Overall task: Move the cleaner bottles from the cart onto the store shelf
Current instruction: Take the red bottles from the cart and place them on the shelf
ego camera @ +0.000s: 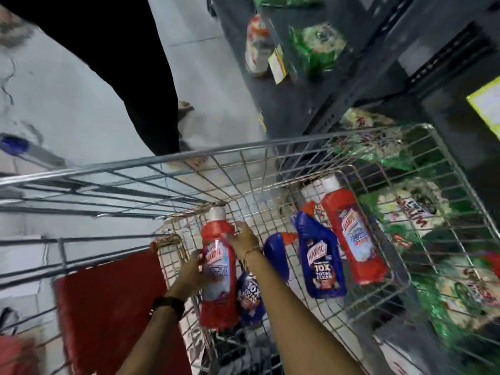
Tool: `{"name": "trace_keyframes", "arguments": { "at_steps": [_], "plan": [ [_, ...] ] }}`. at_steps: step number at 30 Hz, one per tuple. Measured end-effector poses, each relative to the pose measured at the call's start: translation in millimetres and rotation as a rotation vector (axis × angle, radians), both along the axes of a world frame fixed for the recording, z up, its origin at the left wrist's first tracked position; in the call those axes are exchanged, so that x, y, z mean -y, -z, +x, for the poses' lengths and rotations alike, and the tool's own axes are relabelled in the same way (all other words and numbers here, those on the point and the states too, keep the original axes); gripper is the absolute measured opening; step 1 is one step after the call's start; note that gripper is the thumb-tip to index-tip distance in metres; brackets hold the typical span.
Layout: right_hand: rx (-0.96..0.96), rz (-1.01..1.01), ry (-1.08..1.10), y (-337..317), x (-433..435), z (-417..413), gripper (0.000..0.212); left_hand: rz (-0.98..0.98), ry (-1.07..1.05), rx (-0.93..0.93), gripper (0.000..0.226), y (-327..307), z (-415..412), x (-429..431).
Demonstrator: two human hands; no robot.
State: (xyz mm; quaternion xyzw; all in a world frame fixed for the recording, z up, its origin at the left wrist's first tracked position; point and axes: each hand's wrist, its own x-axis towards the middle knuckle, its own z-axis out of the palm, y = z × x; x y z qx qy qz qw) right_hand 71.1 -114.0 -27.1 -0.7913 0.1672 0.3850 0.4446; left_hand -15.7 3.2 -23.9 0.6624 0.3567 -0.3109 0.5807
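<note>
Early going: left hand [193, 272] and right hand [243, 239] both clasping one red cleaner bottle [217, 269] down in the wire cart [243, 151], another red bottle [351, 239] and blue bottles [319, 255] unmoved, dark shelf [338, 85] awaiting.

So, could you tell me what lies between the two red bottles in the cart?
In the head view, between the red bottle in hand and the far red bottle lie the right hand and blue bottles.
</note>
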Motion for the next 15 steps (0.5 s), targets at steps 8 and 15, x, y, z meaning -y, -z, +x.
{"name": "trace_keyframes", "arguments": {
  "at_steps": [8, 15],
  "plan": [
    [0.046, 0.139, 0.156, -47, 44, 2, 0.042, -0.055, 0.174, 0.14, 0.09, -29, 11, 8],
    [0.373, 0.114, 0.411, -145, 111, -13, 0.042, -0.111, 0.345, 0.435, 0.086, -108, 41, 53]
  ]
}}
